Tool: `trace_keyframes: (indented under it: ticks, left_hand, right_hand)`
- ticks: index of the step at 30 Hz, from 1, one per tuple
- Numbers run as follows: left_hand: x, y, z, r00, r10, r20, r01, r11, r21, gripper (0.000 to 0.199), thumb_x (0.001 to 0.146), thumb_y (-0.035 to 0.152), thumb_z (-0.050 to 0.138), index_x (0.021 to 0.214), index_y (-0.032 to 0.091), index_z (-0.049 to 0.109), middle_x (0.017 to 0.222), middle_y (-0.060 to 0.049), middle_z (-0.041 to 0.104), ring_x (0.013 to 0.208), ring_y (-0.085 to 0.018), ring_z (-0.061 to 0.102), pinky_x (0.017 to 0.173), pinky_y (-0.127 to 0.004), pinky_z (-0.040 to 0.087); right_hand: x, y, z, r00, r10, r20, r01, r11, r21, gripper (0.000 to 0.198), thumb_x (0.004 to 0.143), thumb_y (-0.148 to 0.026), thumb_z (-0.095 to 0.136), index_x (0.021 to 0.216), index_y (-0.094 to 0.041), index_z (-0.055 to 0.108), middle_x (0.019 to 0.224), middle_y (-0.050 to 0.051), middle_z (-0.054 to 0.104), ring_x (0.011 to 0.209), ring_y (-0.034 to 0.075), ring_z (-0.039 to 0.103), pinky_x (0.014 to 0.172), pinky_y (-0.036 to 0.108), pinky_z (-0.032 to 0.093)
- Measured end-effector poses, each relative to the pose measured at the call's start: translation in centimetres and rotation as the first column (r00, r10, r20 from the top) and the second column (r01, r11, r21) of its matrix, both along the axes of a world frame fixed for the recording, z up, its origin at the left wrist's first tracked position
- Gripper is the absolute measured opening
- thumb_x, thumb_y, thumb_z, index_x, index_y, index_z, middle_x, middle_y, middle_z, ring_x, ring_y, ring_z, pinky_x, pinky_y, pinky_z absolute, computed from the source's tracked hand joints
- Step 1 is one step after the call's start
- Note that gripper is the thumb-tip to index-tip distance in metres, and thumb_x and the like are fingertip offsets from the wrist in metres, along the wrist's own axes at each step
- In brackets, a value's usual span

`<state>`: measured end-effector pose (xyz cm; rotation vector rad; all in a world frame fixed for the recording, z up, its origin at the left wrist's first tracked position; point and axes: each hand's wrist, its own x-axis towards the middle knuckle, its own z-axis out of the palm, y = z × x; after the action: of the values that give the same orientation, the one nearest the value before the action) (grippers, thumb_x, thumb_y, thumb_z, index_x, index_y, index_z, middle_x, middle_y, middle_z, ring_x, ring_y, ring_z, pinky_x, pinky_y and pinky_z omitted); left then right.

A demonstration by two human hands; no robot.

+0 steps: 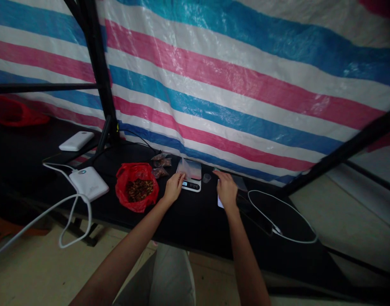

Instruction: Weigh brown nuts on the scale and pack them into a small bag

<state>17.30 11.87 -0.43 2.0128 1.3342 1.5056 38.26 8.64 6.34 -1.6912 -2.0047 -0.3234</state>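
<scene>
My left hand [174, 187] rests on the black table [188, 221] with its fingertips against the left side of a small digital scale [191, 185]. A clear plastic bag [189, 168] lies on the scale's platform. My right hand [226, 189] lies palm down to the right of the scale, over a white card or bag [219, 202] that it partly hides. A small clear cup [207, 178] stands between my hands. To the left sits an open red plastic bag [137, 187] holding brown pieces.
Three small filled clear bags [161, 165] lie behind the red bag. Two white power banks [88, 182] [76, 140] with a white cable [67, 212] lie at left. A white looped cable [282, 221] lies at right. Black frame poles [97, 72] and a striped tarp stand behind.
</scene>
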Motion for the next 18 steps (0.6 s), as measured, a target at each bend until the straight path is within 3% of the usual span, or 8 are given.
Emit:
trace_keyframes:
  ticks: [2,4,6,9,13,16,18]
  left_hand:
    - [0.0,0.1,0.2,0.999,-0.019,0.046,0.020,1.000,-0.019,0.026,0.089,0.030,0.036,0.079,0.017,0.057,0.073,-0.002,0.059,0.069,-0.013,0.056,0.064,-0.023,0.041]
    - [0.0,0.1,0.4,0.997,-0.023,0.077,0.026,0.999,-0.029,0.027,0.087,0.031,0.040,0.074,0.017,0.058,0.070,-0.001,0.060,0.065,-0.012,0.055,0.061,-0.022,0.041]
    - [0.0,0.2,0.4,0.996,-0.025,0.083,0.027,0.999,-0.022,0.027,0.086,0.032,0.044,0.070,0.017,0.059,0.067,-0.001,0.060,0.062,-0.011,0.055,0.060,-0.021,0.040]
    - [0.0,0.2,0.4,0.997,-0.020,0.075,0.020,1.000,0.001,0.025,0.084,0.033,0.048,0.068,0.017,0.060,0.065,0.000,0.061,0.060,-0.011,0.055,0.059,-0.021,0.040]
    - [-0.2,0.1,0.1,0.997,0.032,0.075,-0.032,0.999,-0.003,0.025,0.082,0.036,0.049,0.069,0.017,0.061,0.063,0.000,0.060,0.055,-0.010,0.053,0.054,-0.020,0.038]
    - [-0.3,0.2,0.0,0.995,0.052,0.080,-0.053,0.999,0.002,0.027,0.082,0.037,0.050,0.068,0.016,0.059,0.061,0.001,0.059,0.053,-0.010,0.052,0.053,-0.020,0.036]
    - [-0.3,0.2,0.1,0.995,0.048,0.083,-0.049,0.999,0.010,0.027,0.081,0.037,0.051,0.067,0.016,0.059,0.062,0.001,0.059,0.053,-0.009,0.051,0.054,-0.020,0.036]
  right_hand:
    - [4.4,0.3,-0.3,0.962,-0.214,0.167,0.227,0.972,-0.061,0.044,0.077,-0.001,0.037,0.112,-0.020,0.056,0.115,0.006,0.056,0.106,0.021,0.046,0.083,0.031,0.041]
    - [8.0,0.8,-1.0,0.893,-0.330,0.306,0.388,0.909,-0.152,0.041,0.078,-0.004,0.042,0.111,-0.023,0.057,0.113,0.008,0.057,0.102,0.022,0.047,0.075,0.031,0.043]
    - [10.2,1.3,-1.8,0.862,-0.323,0.392,0.431,0.872,-0.231,0.037,0.077,-0.009,0.050,0.109,-0.026,0.059,0.111,0.007,0.057,0.101,0.022,0.048,0.073,0.029,0.042]
    - [11.0,1.9,-2.6,0.869,-0.254,0.426,0.396,0.871,-0.290,0.024,0.078,-0.020,0.055,0.099,-0.029,0.064,0.111,0.004,0.058,0.100,0.021,0.049,0.073,0.027,0.041]
    - [10.7,1.9,-2.4,0.867,-0.295,0.401,0.396,0.897,-0.197,0.023,0.085,-0.027,0.045,0.093,-0.024,0.067,0.099,0.007,0.063,0.089,0.019,0.054,0.068,0.026,0.041]
    - [11.2,1.7,-1.6,0.817,-0.429,0.385,0.483,0.874,-0.050,0.029,0.088,-0.024,0.038,0.098,-0.019,0.064,0.096,0.011,0.063,0.087,0.022,0.055,0.066,0.029,0.040]
    - [11.9,1.8,-1.3,0.786,-0.451,0.422,0.515,0.856,-0.042,0.030,0.087,-0.019,0.036,0.100,-0.016,0.063,0.098,0.015,0.062,0.091,0.024,0.054,0.067,0.030,0.040]
